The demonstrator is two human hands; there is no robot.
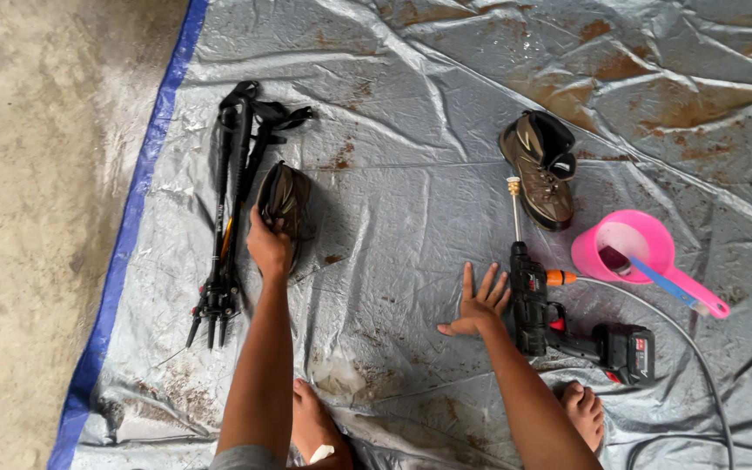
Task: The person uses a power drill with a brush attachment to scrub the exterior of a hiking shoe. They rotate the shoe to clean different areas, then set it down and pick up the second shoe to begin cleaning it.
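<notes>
Grey plastic tarp (411,200), crinkled and blotched with rusty brown mud, covers most of the ground, with a blue hem running down its 9 o'clock side and bare concrete (36,218) beyond. Seen from above, a person reaches forward with both bare arms.

At about 10 o'clock from the centre, the left hand (269,246) closes over the heel of a dark brown boot (287,202) lying on the tarp, fingers curled around it. Just beside that boot, toward 9 o'clock, lies a bundle of folded black trekking poles (226,209), tips pointing toward the person.

Right hand (479,306) rests flat on the tarp near 5 o'clock, fingers spread wide, holding nothing. Just beside it, toward 3 o'clock, lies a black cordless spray gun (534,300) with a thin nozzle, a battery pack and a pale hose trailing off.

A second brown boot (541,170) stands at 2 o'clock. A pink jug (646,252) at 3 o'clock holds a blue-handled brush (650,271).

Two bare feet show at 6 o'clock.
</notes>
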